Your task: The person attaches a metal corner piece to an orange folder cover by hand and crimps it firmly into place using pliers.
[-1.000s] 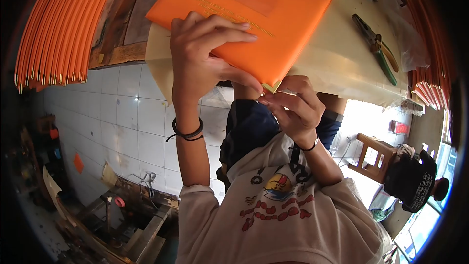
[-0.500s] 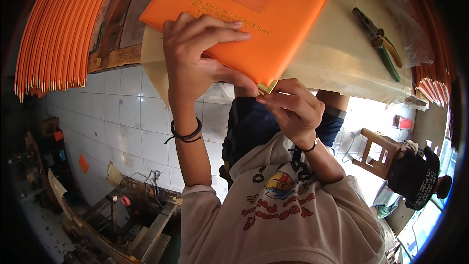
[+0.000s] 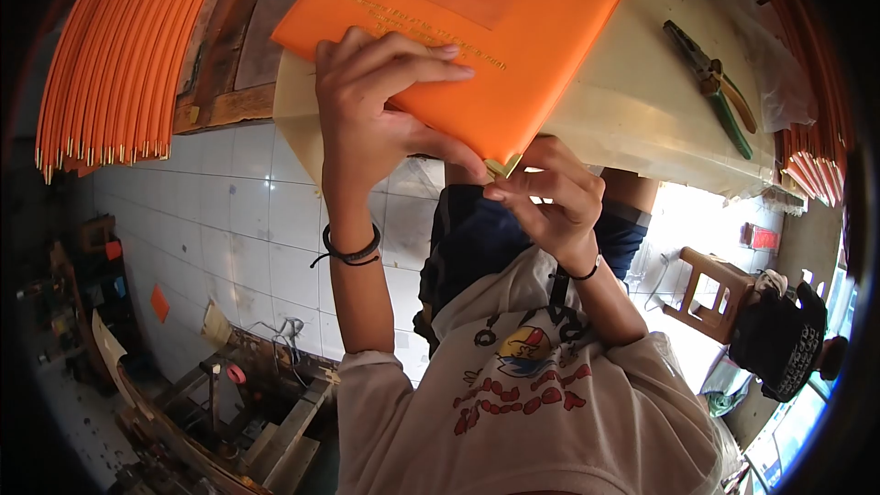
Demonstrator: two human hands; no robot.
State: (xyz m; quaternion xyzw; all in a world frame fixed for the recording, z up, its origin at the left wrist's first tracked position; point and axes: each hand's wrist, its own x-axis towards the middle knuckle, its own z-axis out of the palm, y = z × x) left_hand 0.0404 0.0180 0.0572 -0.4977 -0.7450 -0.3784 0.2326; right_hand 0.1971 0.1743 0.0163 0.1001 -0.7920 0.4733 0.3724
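An orange folder [image 3: 541, 46] with gold lettering lies tilted over the front edge of the work surface. My left hand [image 3: 390, 101] grips its lower edge, fingers spread on the cover and thumb near the bottom corner. That corner carries a gold metal corner piece [image 3: 502, 168]. My right hand [image 3: 550, 188] pinches the corner piece between thumb and fingers, close to my left thumb. Pliers [image 3: 710, 87] with green and yellow handles rest on the surface to the right of the folder.
A row of orange folders [image 3: 128, 55] with gold corners stands at the upper left, and more orange folders [image 3: 811, 82] are at the right. The covered work surface [image 3: 632, 119] reaches my legs. A brown stool [image 3: 710, 293] stands on the floor at the right.
The folder and both hands have shifted only slightly. My right fingers have changed their position a little at the gold corner.
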